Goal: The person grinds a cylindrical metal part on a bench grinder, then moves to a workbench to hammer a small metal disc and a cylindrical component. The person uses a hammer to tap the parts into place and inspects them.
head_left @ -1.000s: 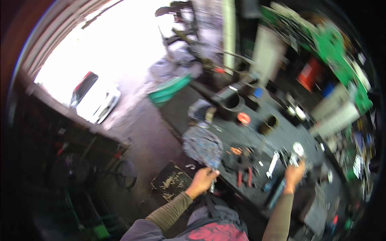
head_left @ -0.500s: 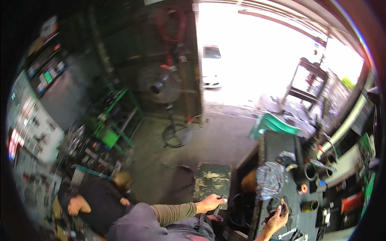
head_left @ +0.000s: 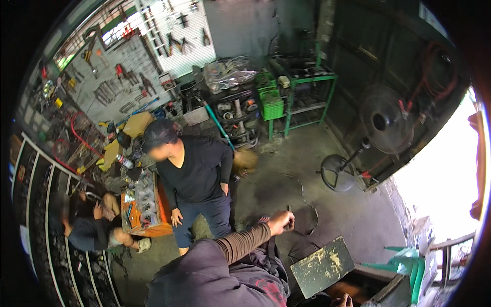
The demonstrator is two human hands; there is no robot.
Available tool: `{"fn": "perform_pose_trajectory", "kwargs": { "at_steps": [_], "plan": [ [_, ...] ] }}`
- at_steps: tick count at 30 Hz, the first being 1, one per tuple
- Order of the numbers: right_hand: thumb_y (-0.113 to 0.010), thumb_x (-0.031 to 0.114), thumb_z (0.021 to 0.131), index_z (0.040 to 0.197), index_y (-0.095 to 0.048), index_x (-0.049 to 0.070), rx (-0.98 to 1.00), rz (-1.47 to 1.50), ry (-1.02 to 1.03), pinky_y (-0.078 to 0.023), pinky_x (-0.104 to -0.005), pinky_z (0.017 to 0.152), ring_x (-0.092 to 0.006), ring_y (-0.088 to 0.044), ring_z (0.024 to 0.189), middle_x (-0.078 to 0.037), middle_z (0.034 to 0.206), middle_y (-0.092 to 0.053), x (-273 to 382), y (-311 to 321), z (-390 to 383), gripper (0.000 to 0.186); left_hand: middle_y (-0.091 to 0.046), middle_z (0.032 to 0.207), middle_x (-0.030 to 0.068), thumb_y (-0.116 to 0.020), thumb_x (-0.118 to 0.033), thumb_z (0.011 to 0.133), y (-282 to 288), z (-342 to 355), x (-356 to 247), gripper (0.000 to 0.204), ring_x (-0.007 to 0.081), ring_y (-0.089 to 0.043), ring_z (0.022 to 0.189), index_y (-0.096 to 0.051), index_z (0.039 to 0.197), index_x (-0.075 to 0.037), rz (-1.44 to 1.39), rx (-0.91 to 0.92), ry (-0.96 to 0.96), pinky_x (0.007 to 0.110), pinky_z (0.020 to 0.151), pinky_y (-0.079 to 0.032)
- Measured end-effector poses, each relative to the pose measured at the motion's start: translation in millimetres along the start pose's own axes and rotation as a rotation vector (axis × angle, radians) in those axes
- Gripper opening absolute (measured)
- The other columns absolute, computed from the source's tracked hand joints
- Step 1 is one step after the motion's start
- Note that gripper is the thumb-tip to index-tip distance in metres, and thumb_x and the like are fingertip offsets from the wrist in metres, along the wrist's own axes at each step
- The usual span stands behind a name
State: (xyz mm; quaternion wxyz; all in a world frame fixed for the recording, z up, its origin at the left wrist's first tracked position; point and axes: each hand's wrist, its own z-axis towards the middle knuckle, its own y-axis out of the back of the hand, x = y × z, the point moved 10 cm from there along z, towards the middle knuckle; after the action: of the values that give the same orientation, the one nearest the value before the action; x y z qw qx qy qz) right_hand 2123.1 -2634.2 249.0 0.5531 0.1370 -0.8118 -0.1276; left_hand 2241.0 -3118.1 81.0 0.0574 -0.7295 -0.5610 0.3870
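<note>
My left hand (head_left: 282, 222), in a brown ribbed sleeve, reaches out over the floor in front of my body. Its fingers are closed, and a thin dark end pokes up from them; what it belongs to is too small to tell. Close to it lies a dark wire or cord (head_left: 313, 215), looped on the concrete. Only the fingertips of my right hand (head_left: 345, 301) show at the lower edge, bent together; anything in them is hidden. Between the hands is a worn dark green board (head_left: 322, 266) with chipped paint, set at a tilt.
A person in black (head_left: 197, 169) stands at left; another person (head_left: 89, 233) sits beyond, beside an orange stand (head_left: 161, 227) bearing a grey engine block (head_left: 147, 197). A pedestal fan (head_left: 379, 122), green rack (head_left: 309, 79), broom (head_left: 244, 161) and green plastic chairs (head_left: 409, 268) stand around.
The view has swung left, bringing the tool wall and both people into sight. The workbench has mostly left the picture, and my right hand has dropped to the lower edge. My left hand stays closed.
</note>
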Motion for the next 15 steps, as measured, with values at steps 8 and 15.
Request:
{"fn": "perform_pose_trajectory", "kwargs": {
  "at_steps": [8, 15],
  "plan": [
    [-0.068, 0.017, 0.102, 0.113, -0.074, -0.002, 0.453, -0.371, 0.264, -0.052, -0.0320, 0.062, -0.0151, -0.063, 0.070, -0.008, 0.080, -0.072, 53, -251, 73, 0.023, -0.066, 0.085, 0.0140, -0.061, -0.002, 0.097, 202, 135, -263, 0.007, 0.0251, -0.068, 0.079, -0.062, 0.090, -0.001, -0.407, -0.251, -0.300, 0.050, 0.080, -0.063],
    [-0.070, 0.023, 0.102, 0.120, -0.072, 0.007, 0.790, -0.841, 0.011, -0.055, -0.0290, 0.055, -0.0130, -0.068, 0.063, -0.006, 0.080, -0.071, -48, -366, 126, 0.024, -0.065, 0.096, 0.0143, -0.064, 0.001, 0.096, 393, 228, -483, 0.005, 0.0262, -0.067, 0.079, -0.062, 0.099, 0.004, -0.466, -0.385, -0.588, 0.045, 0.075, -0.065]
  ]
}}
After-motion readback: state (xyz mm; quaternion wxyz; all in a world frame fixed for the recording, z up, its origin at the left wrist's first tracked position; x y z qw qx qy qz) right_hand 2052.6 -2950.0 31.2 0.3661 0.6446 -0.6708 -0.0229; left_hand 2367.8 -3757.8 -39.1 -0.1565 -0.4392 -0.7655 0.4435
